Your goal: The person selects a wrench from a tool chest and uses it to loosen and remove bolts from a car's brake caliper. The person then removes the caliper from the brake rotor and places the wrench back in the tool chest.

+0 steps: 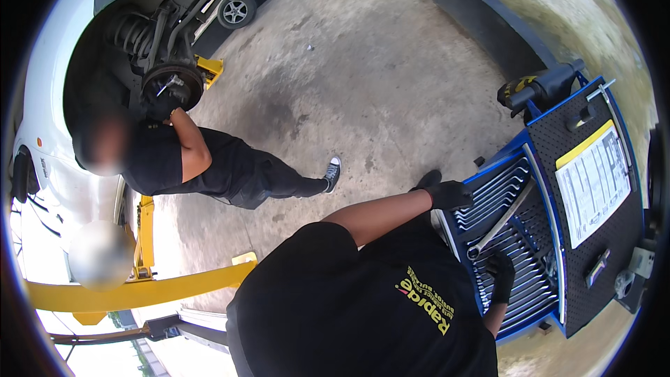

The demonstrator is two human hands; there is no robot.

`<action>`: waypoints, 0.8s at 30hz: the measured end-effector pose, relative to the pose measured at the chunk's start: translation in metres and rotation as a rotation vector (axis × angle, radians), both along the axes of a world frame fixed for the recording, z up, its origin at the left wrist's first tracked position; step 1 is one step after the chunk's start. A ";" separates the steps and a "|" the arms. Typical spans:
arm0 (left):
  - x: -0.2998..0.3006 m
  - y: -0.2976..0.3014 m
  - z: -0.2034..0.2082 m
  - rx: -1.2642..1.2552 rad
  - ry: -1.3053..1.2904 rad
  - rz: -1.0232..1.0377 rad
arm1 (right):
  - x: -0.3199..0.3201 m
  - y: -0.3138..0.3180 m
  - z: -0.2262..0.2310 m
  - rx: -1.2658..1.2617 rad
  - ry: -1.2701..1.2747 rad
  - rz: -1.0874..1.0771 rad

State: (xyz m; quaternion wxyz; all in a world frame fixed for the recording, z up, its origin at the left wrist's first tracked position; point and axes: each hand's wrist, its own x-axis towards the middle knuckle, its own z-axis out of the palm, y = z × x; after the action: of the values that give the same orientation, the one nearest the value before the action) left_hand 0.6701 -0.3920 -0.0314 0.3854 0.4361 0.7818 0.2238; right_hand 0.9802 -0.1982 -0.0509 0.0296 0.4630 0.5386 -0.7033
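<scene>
My left hand [450,195], in a black glove, lies at the near corner of a blue tool drawer, fingers stretched toward a row of wrenches [492,199]. No tool shows in it. My right hand [501,272], also gloved, is low over a second row of combination wrenches [523,300], its fingers slightly bent and apart; whether the fingertips touch a wrench is hard to make out. Between my hands a larger combination wrench [500,222] lies slantwise across the rows, its ring end close to my right hand.
A black perforated cart top [590,286] bears a printed sheet [593,185]. At left, a co-worker [202,160] in dark clothes holds a hand at the brake hub [174,86] of a raised white car. A yellow lift arm [146,293] crosses the lower left; a wheel [237,11] stands beyond.
</scene>
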 end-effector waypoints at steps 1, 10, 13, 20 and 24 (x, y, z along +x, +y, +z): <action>0.001 0.002 0.005 -0.016 -0.009 0.024 | 0.002 0.001 -0.002 -0.021 -0.011 -0.036; 0.013 -0.009 -0.009 0.031 -0.559 0.276 | 0.014 0.009 -0.013 -0.018 0.015 -0.118; 0.021 -0.011 -0.008 0.029 -0.496 0.186 | 0.013 0.008 -0.007 -0.042 0.004 -0.147; 0.033 -0.004 -0.001 -0.077 0.115 -0.078 | 0.007 0.003 0.000 -0.041 0.006 -0.165; 0.024 -0.002 -0.009 -0.079 0.086 -0.090 | 0.009 0.003 -0.003 -0.051 0.013 -0.201</action>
State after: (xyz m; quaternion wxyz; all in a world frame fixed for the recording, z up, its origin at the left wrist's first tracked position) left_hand 0.6940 -0.3940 -0.0401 0.3783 0.4644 0.7854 0.1562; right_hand 0.9891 -0.1953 -0.0534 -0.0328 0.5094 0.4715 -0.7191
